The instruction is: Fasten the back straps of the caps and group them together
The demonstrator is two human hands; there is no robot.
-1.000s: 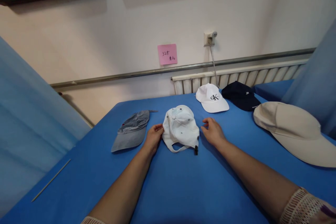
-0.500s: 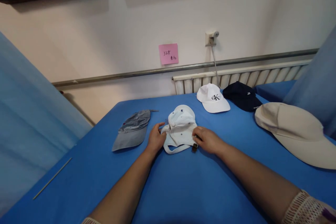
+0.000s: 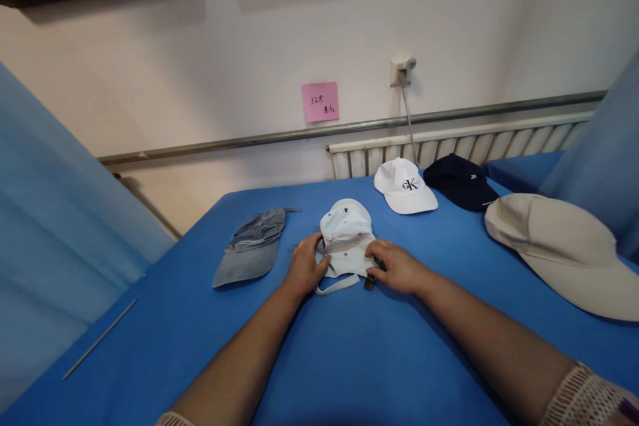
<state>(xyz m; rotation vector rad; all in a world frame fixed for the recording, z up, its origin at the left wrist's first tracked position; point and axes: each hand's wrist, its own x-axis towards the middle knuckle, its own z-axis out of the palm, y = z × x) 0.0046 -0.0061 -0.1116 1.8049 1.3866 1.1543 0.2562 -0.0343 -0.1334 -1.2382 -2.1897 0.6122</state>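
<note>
A pale baseball cap lies on the blue-covered table with its brim pointing away from me and its back strap loose toward me. My left hand grips the left side of this cap, thumb on top and fingers round the outer edge. On the opposite side my right hand pinches the cap's rear edge, near a dark metal strap buckle. Left of my hands rests a grey cap, its brim toward me.
At the back right are a white cap with black letters and a navy cap. A big beige cap sits at the right. A thin stick lies at the left edge. Behind are a radiator and wall pipe.
My left hand has shifted right and further onto the pale cap, pressing its left side inward. My right hand stays in nearly the same place.
</note>
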